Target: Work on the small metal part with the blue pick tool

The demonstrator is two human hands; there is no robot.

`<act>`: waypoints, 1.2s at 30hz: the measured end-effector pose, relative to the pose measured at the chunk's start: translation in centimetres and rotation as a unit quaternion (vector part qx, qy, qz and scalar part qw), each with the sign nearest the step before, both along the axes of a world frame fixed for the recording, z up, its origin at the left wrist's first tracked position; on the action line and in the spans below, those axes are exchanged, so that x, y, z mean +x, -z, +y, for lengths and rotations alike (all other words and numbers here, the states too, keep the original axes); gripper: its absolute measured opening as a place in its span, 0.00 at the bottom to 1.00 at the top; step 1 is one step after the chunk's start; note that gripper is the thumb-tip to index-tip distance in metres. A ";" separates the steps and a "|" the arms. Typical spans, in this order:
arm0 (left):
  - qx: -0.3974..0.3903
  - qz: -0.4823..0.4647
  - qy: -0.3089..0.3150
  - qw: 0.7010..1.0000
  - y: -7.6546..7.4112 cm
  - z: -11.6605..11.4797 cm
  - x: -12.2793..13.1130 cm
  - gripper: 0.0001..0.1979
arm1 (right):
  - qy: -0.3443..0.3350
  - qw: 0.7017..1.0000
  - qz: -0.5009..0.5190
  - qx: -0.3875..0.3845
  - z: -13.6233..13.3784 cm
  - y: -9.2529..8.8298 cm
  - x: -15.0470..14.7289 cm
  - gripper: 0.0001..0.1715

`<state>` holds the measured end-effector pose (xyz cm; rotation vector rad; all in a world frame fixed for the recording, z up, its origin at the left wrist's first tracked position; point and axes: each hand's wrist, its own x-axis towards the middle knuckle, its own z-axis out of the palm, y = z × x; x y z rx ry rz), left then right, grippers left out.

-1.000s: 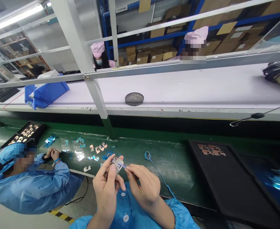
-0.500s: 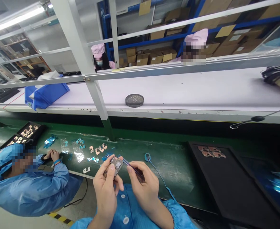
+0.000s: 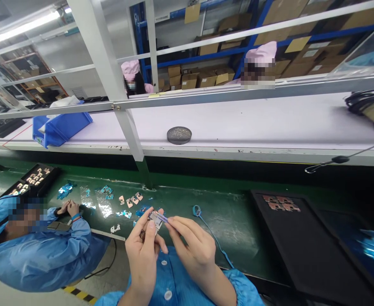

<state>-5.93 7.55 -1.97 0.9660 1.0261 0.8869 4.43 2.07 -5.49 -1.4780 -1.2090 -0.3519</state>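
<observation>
Between the thumb and fingers of my left hand (image 3: 142, 248) is a small circuit board with silver metal shields (image 3: 155, 219), held up above the bench edge. My right hand (image 3: 195, 244) is closed on slim tweezers (image 3: 162, 217) with a bluish-purple sheen; their tips reach over the board's face, and the rest is hidden by my fingers. Whether the tips touch the board I cannot tell. Just beyond my left hand lie blue film scraps (image 3: 142, 210) and several small copper-coloured pieces (image 3: 134, 199). A white piece (image 3: 115, 228) sits near the bench edge.
A black tray (image 3: 304, 238) with copper-coloured parts (image 3: 281, 202) stands to the right. A blue cord (image 3: 217, 242) crosses the green bench (image 3: 238, 221). At the left a co-worker in blue (image 3: 43, 250) sits by another parts tray (image 3: 43, 174). A round dark dish (image 3: 179, 135) rests on the raised shelf.
My right hand has turned and its fingers have stretched further toward the board, bringing the tweezers across its face. My left hand keeps the board in almost the same place.
</observation>
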 end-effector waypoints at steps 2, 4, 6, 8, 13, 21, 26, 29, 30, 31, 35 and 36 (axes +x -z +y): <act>0.000 -0.002 0.001 1.000 0.0 0.0 -0.1 0.25 | -0.004 1.000 -0.005 0.001 -0.1 -0.1 0.0 0.07; 0.000 -0.002 0.001 1.000 0.1 -0.1 -0.1 0.25 | -0.008 1.000 -0.009 0.001 -0.2 -0.1 0.0 0.07; 0.002 -0.001 0.003 1.000 0.3 -0.2 -0.2 0.25 | -0.006 1.000 -0.006 -0.004 -0.3 0.0 -0.1 0.07; 0.004 0.002 0.004 1.000 0.4 -0.4 -0.4 0.25 | -0.002 1.000 0.004 -0.012 -0.3 0.2 -0.3 0.06; -0.004 -0.009 0.013 1.000 0.2 -0.5 -0.7 0.23 | -0.055 0.988 0.132 -0.061 -0.6 0.8 -1.1 0.05; -0.045 -0.019 0.014 0.999 0.5 0.0 -0.7 0.22 | -0.202 0.840 0.503 -0.041 -0.5 0.1 -0.5 0.18; -0.009 -0.011 -0.001 1.000 1.0 -0.2 -1.0 0.22 | -0.134 0.916 0.368 -0.086 -0.8 0.5 -0.4 0.11; 0.005 -0.016 -0.006 1.000 1.1 -0.3 -1.2 0.22 | -0.071 0.976 0.188 -0.088 -1.1 0.6 -0.7 0.03; 0.009 -0.020 -0.007 1.000 1.1 -0.3 -1.2 0.22 | -0.059 0.985 0.141 -0.080 -1.2 0.5 -0.8 0.03; 0.012 -0.025 -0.008 1.000 1.0 -0.4 -1.2 0.22 | -0.051 0.991 0.104 -0.071 -1.2 0.4 -0.8 0.03; 0.014 -0.035 -0.009 0.999 0.9 -0.4 -1.3 0.20 | -0.043 0.996 0.046 -0.057 -0.9 0.2 -1.1 0.04; 0.014 -0.037 -0.010 0.999 0.9 -0.4 -1.3 0.20 | -0.042 0.996 0.043 -0.058 -0.9 0.3 -1.2 0.04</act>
